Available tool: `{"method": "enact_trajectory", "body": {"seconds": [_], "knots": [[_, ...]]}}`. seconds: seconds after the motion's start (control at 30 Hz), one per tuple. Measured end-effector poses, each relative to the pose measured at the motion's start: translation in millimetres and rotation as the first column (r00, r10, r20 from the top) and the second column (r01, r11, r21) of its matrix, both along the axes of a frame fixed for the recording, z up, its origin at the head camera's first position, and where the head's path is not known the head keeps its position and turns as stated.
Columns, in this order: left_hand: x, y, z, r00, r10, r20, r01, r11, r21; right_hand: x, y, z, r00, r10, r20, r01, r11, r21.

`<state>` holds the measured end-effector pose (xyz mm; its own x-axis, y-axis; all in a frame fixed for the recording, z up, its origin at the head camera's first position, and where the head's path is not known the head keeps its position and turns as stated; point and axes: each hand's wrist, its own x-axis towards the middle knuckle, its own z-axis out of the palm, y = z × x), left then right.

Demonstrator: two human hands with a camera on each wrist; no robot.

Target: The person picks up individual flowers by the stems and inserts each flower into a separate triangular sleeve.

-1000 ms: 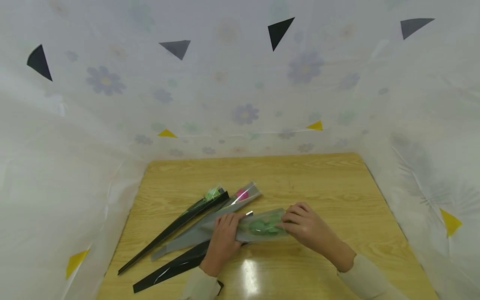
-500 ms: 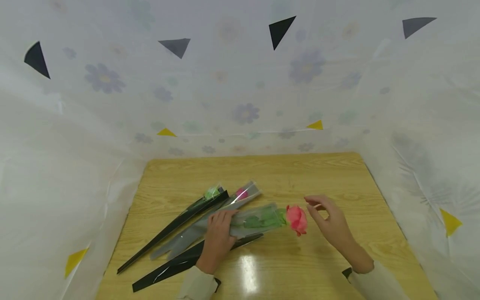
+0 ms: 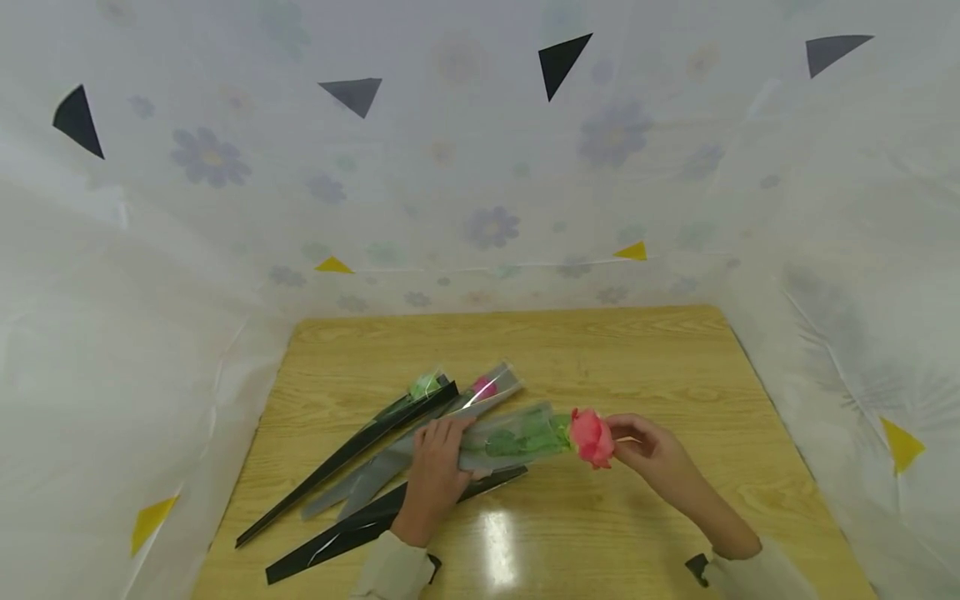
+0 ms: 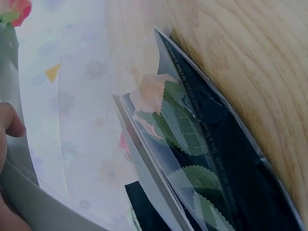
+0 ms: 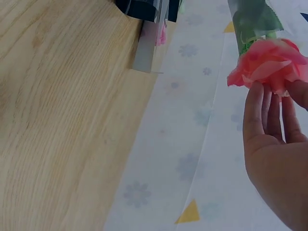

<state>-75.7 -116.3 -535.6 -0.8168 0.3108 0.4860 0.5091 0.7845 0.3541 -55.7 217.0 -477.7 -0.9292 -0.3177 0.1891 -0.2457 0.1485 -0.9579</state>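
Observation:
My left hand (image 3: 437,465) grips a translucent grey flower sleeve (image 3: 480,454) at its middle. Green leaves (image 3: 517,442) show through the film. Out of the sleeve's right end sticks a coral-pink artificial flower (image 3: 592,437). The fingertips and thumb of my right hand (image 3: 660,462) touch the bloom's outer petals, fingers nearly straight in the right wrist view. Just beneath the gripped sleeve lies a black flower sleeve (image 3: 337,533); in the left wrist view a pale peach bloom (image 4: 151,94) and leaves show behind its clear front.
Beyond my left hand lie another black sleeve (image 3: 337,467) with a pale green flower (image 3: 425,385) and a grey sleeve (image 3: 491,406) with a magenta flower (image 3: 483,387). White flower-printed sheeting (image 3: 480,167) encloses the wooden table (image 3: 675,358) at its back and sides.
The right hand was at the sleeve's mouth, drew back to the right from the bared pink bloom, and now touches its petals. The left hand keeps its grip, shifted slightly left.

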Motion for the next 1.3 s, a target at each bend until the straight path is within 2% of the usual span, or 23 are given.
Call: {"method": "enact_trajectory", "body": {"seconds": [0.3, 0.37, 0.53, 0.63, 0.97, 1.17, 1.3], "knots": [[0.8, 4.3, 0.5, 0.999, -0.026, 0.021, 0.027, 0.999, -0.036, 1.4, -10, 6.8, 0.992, -0.083, -0.098, 0.089, 0.994, 0.057], [0.9, 5.5, -0.2, 0.999, -0.022, 0.028, 0.023, 0.999, -0.045, 3.0, -14, 13.7, 0.99, -0.086, -0.114, 0.094, 0.994, 0.058], [1.7, 7.5, -0.8, 1.0, -0.015, 0.026, 0.017, 0.998, -0.062, 2.0, -17, 14.5, 0.995, -0.052, -0.086, 0.054, 0.998, 0.031], [2.4, 8.2, -0.6, 1.0, -0.019, 0.019, 0.02, 0.998, -0.056, -0.2, -16, 9.5, 0.998, -0.028, -0.06, 0.029, 1.0, 0.009], [3.4, 9.8, 1.2, 0.999, -0.031, 0.027, 0.032, 0.998, -0.057, 0.4, -30, 27.8, 0.999, -0.037, -0.039, 0.038, 0.999, 0.014], [3.8, 9.9, 2.1, 0.998, -0.045, 0.042, 0.048, 0.996, -0.071, -4.3, -28, 21.3, 1.0, -0.004, -0.026, 0.004, 1.0, 0.016], [3.7, 10.0, 2.7, 0.997, -0.056, 0.054, 0.06, 0.994, -0.089, -7.0, -26, 19.3, 0.998, -0.015, -0.055, 0.018, 0.999, 0.049]]}}
